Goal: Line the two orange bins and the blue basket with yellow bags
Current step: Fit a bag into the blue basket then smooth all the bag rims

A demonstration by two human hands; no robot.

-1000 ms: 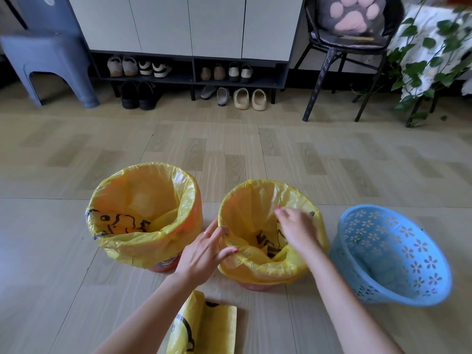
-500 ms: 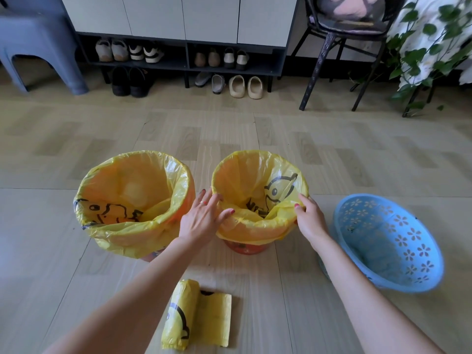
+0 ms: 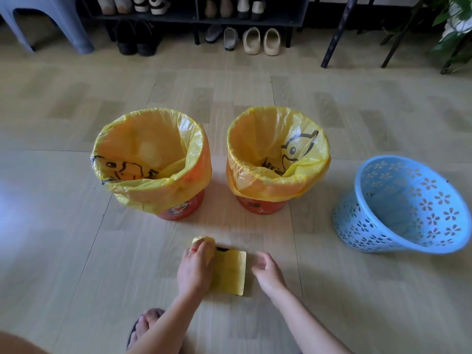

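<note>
Two orange bins stand upright side by side on the floor, each lined with a yellow bag. The blue basket, right of them, tilts unlined. A yellow bag roll lies nearer the floor's near edge.

The floor is pale wood-look plank with darker rectangular patches, and soft daylight leaves a bluish sheen on it at nine o'clock. At twelve o'clock, against the far wall, a dark low shoe rack holds pairs of shoes on its shelf. More pairs sit on the floor beneath it: black shoes toward eleven, grey slippers and cream slippers near twelve. A grey-blue plastic stool stands at ten o'clock. At one o'clock the thin black legs of a chair come down, and green leaves of a plant fill the corner at two o'clock.
</note>
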